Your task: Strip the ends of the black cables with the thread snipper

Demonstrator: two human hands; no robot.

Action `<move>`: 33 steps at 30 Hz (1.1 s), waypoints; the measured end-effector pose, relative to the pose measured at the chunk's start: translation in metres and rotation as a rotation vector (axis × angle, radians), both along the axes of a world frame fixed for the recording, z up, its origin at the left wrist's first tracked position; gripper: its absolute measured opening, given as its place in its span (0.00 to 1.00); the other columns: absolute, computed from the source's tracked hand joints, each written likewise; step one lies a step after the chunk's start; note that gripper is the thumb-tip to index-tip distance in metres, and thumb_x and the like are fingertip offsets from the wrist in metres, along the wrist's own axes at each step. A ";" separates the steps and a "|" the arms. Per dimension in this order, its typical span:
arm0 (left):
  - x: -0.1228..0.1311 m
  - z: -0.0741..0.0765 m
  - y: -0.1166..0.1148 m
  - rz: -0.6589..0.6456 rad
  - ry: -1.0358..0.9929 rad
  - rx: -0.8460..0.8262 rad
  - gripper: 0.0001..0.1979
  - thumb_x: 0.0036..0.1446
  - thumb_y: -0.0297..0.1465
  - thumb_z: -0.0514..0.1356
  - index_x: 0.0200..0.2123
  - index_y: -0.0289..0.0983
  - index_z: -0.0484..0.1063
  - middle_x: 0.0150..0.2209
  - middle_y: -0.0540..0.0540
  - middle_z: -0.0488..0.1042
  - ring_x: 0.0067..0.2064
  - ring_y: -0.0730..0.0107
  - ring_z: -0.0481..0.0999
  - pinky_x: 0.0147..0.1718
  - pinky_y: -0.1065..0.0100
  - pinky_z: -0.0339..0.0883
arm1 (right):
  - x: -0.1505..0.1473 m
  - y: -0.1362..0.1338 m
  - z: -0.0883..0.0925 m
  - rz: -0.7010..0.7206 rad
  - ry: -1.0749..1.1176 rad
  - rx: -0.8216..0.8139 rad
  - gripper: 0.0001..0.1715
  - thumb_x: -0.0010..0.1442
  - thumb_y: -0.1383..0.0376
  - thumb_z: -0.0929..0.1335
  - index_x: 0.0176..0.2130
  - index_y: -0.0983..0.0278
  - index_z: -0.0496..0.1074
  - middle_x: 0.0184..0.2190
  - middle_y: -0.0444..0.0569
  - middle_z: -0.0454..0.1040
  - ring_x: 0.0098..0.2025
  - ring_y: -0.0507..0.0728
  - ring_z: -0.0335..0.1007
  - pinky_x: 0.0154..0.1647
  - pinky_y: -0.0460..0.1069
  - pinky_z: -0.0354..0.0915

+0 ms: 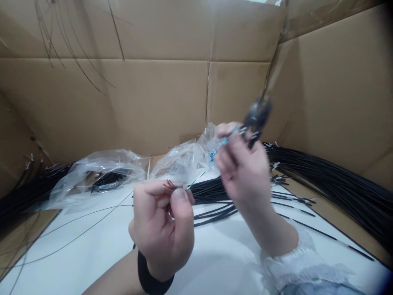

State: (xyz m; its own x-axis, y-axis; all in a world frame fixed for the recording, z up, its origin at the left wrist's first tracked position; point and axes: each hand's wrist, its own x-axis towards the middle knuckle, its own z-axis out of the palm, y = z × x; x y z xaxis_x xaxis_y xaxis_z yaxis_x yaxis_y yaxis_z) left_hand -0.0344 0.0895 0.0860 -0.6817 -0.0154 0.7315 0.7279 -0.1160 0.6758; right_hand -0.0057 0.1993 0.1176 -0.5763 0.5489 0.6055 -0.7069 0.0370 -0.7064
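Note:
My left hand is closed, thumb pressed on the stripped end of a cable whose thin coloured wires fan out past my fingertips. My right hand is raised beside it and closed on a small dark tool, blurred by motion, with a thin green wire running to its tip. Both hands hover above a white table.
A big bundle of black cables lies along the right, and more black cables cross the table behind my hands. Clear plastic bags sit at the back. Cardboard walls enclose the workspace. Loose thin wires trail left.

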 end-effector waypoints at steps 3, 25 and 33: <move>-0.001 -0.001 -0.001 -0.056 -0.003 -0.003 0.03 0.57 0.25 0.53 0.33 0.39 0.61 0.20 0.55 0.70 0.23 0.73 0.72 0.24 0.70 0.65 | 0.001 0.018 0.007 -0.192 -0.016 0.019 0.12 0.56 0.55 0.66 0.33 0.61 0.65 0.29 0.43 0.68 0.14 0.41 0.40 0.12 0.42 0.42; -0.011 -0.006 0.004 -0.003 0.253 0.100 0.13 0.51 0.17 0.55 0.38 0.38 0.65 0.32 0.52 0.69 0.29 0.76 0.76 0.25 0.75 0.68 | -0.035 0.084 -0.004 -0.257 -0.309 0.207 0.11 0.50 0.63 0.68 0.34 0.68 0.70 0.25 0.45 0.72 0.15 0.43 0.51 0.16 0.42 0.49; -0.068 0.001 -0.009 0.279 0.220 0.023 0.10 0.46 0.28 0.65 0.34 0.36 0.68 0.29 0.50 0.72 0.34 0.69 0.74 0.33 0.71 0.65 | -0.047 0.141 -0.021 -0.544 -1.090 0.820 0.08 0.47 0.68 0.66 0.24 0.70 0.73 0.21 0.49 0.72 0.24 0.50 0.63 0.25 0.44 0.54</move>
